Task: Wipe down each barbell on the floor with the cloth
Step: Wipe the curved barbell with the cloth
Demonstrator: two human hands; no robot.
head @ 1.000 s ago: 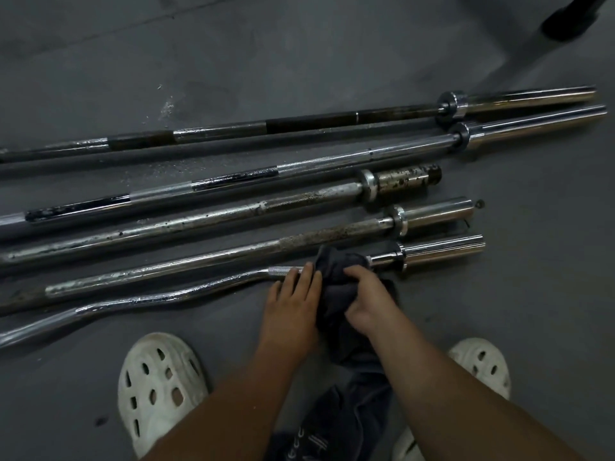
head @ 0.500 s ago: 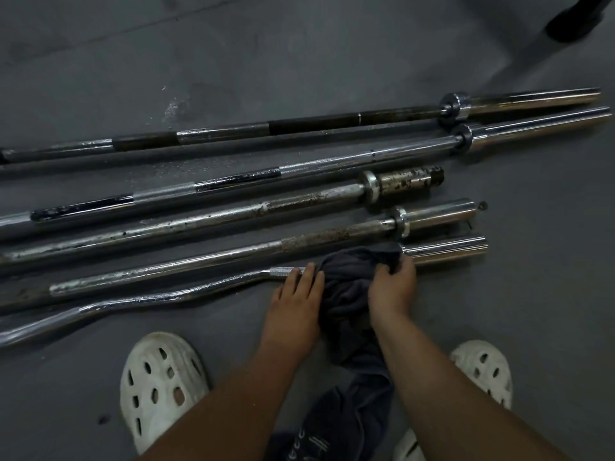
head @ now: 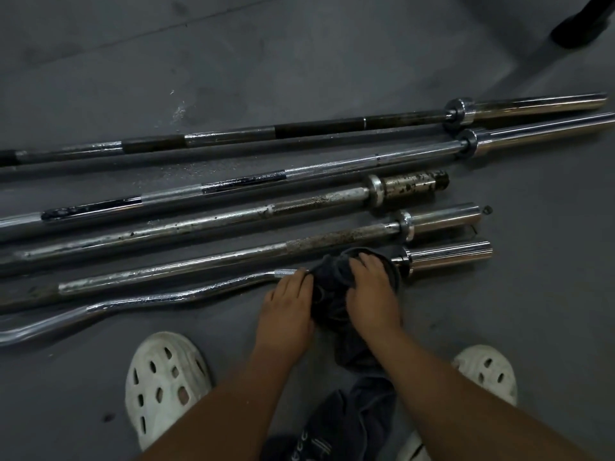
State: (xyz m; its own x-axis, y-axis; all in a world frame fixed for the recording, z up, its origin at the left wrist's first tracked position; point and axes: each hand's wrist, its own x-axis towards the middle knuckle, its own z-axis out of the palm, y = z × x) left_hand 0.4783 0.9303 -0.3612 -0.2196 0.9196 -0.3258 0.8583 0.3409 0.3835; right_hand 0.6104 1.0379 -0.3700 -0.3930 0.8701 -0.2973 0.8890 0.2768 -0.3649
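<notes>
Several barbells lie side by side on the grey floor. Nearest me is a curved chrome bar (head: 159, 299) with a shiny sleeve (head: 449, 256) at its right end. A dark cloth (head: 327, 287) is wrapped over this bar just left of the sleeve's collar, and its tail trails down between my arms. My right hand (head: 371, 291) grips the cloth around the bar. My left hand (head: 288, 306) rests on the bar right beside the cloth, fingers laid over it. Behind lie a rusty-knurled bar (head: 233, 257), a spotted short-sleeved bar (head: 233, 217) and two long bars (head: 299, 173).
My white perforated clogs stand on the floor at the lower left (head: 163, 384) and lower right (head: 486, 371). A dark object (head: 579, 24) sits at the top right corner. The far long barbell (head: 233, 136) has dark taped sections.
My right hand slid the cloth right to the collar, then back left along the curved bar. My left hand stayed in place on the bar.
</notes>
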